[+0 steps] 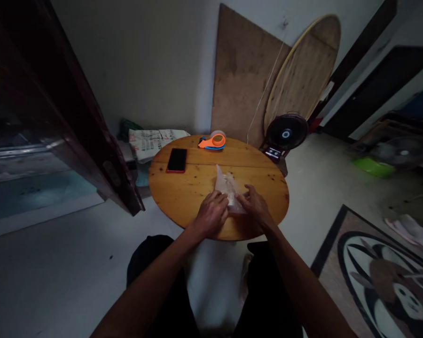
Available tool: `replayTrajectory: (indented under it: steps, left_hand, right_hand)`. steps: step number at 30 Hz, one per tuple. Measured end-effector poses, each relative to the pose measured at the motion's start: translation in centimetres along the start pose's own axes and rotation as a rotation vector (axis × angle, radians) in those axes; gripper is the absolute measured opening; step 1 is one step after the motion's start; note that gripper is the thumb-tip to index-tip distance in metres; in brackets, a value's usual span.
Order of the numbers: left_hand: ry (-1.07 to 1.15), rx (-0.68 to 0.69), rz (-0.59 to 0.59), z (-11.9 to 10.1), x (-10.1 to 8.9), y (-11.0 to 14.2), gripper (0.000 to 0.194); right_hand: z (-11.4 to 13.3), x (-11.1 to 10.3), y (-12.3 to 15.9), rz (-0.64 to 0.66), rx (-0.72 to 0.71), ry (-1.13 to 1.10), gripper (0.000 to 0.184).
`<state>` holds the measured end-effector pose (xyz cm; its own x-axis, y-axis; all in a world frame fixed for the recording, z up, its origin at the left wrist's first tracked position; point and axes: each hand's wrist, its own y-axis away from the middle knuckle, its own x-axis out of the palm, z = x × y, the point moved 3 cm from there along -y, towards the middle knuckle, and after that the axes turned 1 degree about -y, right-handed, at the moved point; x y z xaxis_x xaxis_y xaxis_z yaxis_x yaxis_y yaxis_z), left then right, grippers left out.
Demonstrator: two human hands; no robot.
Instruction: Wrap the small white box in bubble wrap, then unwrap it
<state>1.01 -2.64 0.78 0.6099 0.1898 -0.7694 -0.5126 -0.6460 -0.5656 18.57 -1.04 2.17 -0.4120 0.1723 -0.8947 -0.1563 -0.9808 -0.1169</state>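
Note:
A clear plastic bag point(226, 188) lies on the near part of a small round wooden table point(183, 192). My left hand point(211, 215) rests on the bag's near left edge with its fingers curled onto the plastic. My right hand point(254, 204) presses the bag's near right edge, fingers bent and pinched on it. The two hands almost touch over the bag's near end. What is inside the bag I cannot make out.
A black phone in a red case point(176, 160) lies at the table's left. An orange tape dispenser point(213, 141) sits at the far edge. A dark door point(74, 122) stands at left. Boards point(246, 80) and a fan point(286, 133) stand against the wall; a panda rug point(384, 277) lies right.

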Motion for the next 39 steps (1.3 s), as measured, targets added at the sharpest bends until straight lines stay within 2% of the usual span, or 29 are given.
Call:
replayTrajectory:
  steps: [2, 5, 9, 12, 14, 20, 25, 29, 35, 39]
  left_hand:
    - [0.000, -0.004, 0.018, 0.0, 0.0, -0.1, 0.012]
    - [-0.003, -0.012, 0.026, 0.0, -0.1, -0.1, 0.011]
    - [-0.002, -0.007, 0.019, 0.1, 0.0, -0.1, 0.011]
    - [0.002, 0.005, 0.017, 0.2, 0.1, -0.1, 0.011]
    - [0.005, 0.000, 0.022, 0.2, 0.1, -0.2, 0.010]
    - [0.005, -0.005, 0.019, 0.1, 0.0, -0.2, 0.011]
    - [0.004, -0.010, 0.027, 0.1, 0.0, -0.1, 0.011]
    - [0.019, -0.018, 0.029, 0.1, -0.2, -0.2, 0.022]
    - [-0.059, 0.030, 0.128, -0.2, -0.7, -0.3, 0.034]
    - [-0.098, 0.018, 0.165, -0.5, -0.9, -0.5, 0.035]
  right_hand:
    - [0.8, -0.3, -1.0, 0.003, -0.007, 0.071, 0.057]
    - [1.0, -0.1, -2.5, 0.083, -0.027, 0.170, 0.058]
    - [-1.0, 0.8, -3.2, 0.152, -0.016, 0.042, 0.048]
    - [-2.8, 1.4, -3.0, 0.120, 0.010, -0.092, 0.042]
    - [-3.1, 1.6, -2.8, 0.083, 0.014, -0.075, 0.041]
    - [-1.4, 1.2, -3.2, 0.065, -0.058, 0.131, 0.042]
    - [-2.1, 1.4, -2.5, 0.011, -0.101, 0.005, 0.034]
    - [-2.3, 2.0, -1.6, -0.055, -0.071, -0.032, 0.035]
    - [-1.6, 2.3, -1.7, -0.044, -0.023, -0.043, 0.040]
    - [-2.2, 2.2, -1.9, -0.039, -0.032, -0.105, 0.041]
